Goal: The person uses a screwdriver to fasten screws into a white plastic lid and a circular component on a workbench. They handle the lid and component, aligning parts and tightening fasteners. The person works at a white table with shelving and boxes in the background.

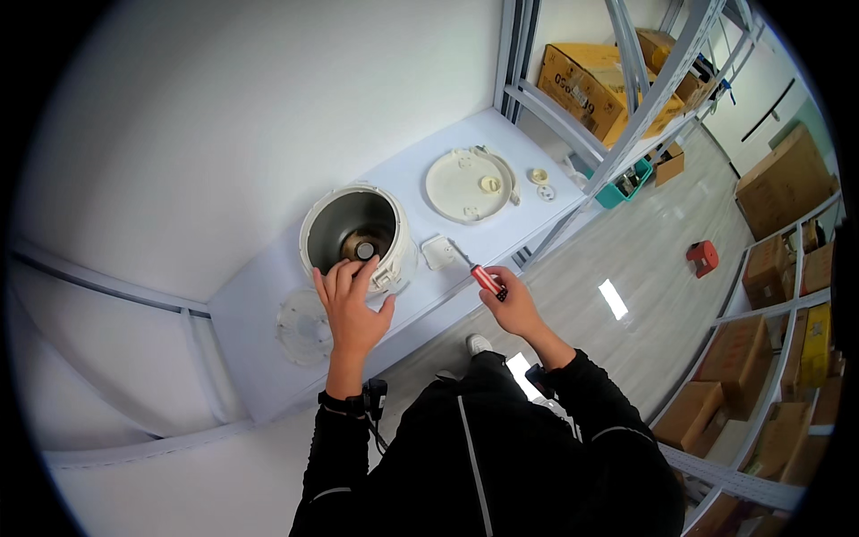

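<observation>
Right hand (pixel 512 304) clamped on red screwdriver (pixel 488 281); left hand (pixel 351 309) spread on cooker body (pixel 356 237) rim — white shell, metal-lined, lidless.

- We see the cooker body (pixel 356 240) standing on the shelf top (pixel 259 358), against the wall.
- Our left hand (pixel 351 309) rests on its near rim.
- A flat ring plate (pixel 302 329) lies left of that hand.
- A small square part (pixel 439 251) lies just right of the cooker.
- The round lid (pixel 470 184) lies farther right, with two small discs (pixel 540 183) beyond it.
- Our right hand (pixel 510 302) holds a screwdriver (pixel 488 280) off the shelf's near edge.
</observation>
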A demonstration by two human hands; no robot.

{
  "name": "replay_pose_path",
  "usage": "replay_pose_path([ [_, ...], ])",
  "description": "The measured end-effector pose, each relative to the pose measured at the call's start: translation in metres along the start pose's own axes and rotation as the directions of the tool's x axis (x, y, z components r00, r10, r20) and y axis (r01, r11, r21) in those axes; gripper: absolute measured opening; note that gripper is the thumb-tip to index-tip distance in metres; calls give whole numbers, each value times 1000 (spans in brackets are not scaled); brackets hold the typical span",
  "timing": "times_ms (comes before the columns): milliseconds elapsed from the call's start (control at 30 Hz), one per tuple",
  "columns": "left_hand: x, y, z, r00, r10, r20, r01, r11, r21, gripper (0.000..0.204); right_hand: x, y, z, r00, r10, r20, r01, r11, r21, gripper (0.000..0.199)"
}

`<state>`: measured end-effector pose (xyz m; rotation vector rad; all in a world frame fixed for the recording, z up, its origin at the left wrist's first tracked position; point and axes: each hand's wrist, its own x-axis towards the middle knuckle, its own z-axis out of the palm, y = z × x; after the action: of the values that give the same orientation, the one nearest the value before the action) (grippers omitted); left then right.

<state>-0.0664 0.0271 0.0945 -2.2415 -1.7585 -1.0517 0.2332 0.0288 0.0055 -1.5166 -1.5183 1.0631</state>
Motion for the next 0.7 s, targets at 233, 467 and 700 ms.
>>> replay_pose_path([
  [233,-27,38,30,993,104,-48,-114,925,-363,41,18,5,-28,995,-49,-92,47,999,-20,44],
  [467,-31,59,152,991,-11,133,42,972,-232,36,50,7,-69,987,-122,101,116,991,61,43],
  [700,-32,65,217,958,-265,107,259,964,62,35,85,17,-121,945,-158,288,127,984,124,42],
])
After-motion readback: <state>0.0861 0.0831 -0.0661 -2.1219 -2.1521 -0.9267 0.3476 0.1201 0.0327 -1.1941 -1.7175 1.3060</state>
